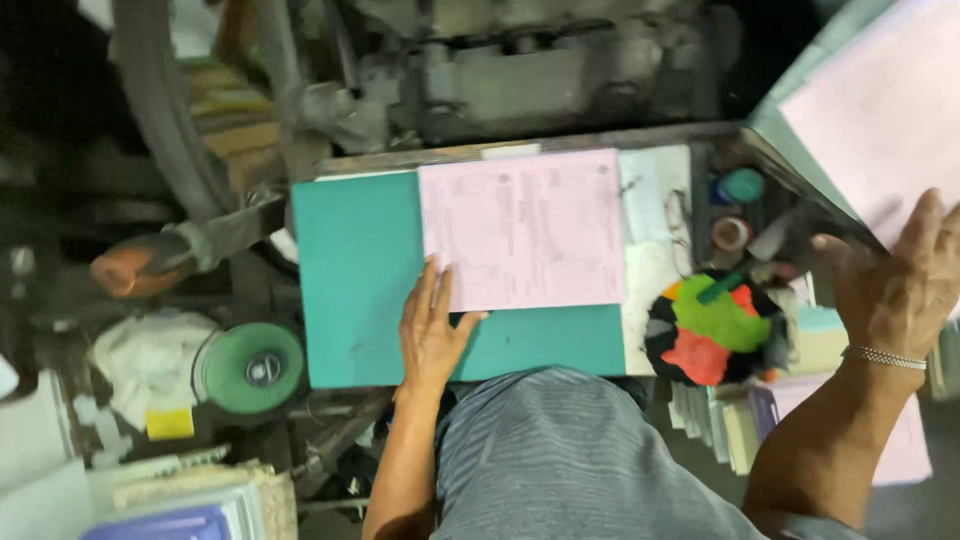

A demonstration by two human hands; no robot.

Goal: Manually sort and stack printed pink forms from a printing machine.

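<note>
A pink printed sheet [520, 228] lies on a teal board [355, 270] on the work surface. My left hand [432, 332] rests flat, fingers spread, on the sheet's lower left corner and the teal board. My right hand [898, 280], with a metal bracelet on the wrist, reaches to the right and touches the edge of a stack of pink paper [880, 110] that sits on teal sheets. Neither hand grips anything that I can see.
A multicoloured fabric bundle [712, 330] lies right of the board, with tape rolls and small pots [735, 210] behind it. A green round disc [252, 367] and white rag [145, 362] sit left. Dark machinery [520, 70] stands behind. Paper stacks [730, 425] are at lower right.
</note>
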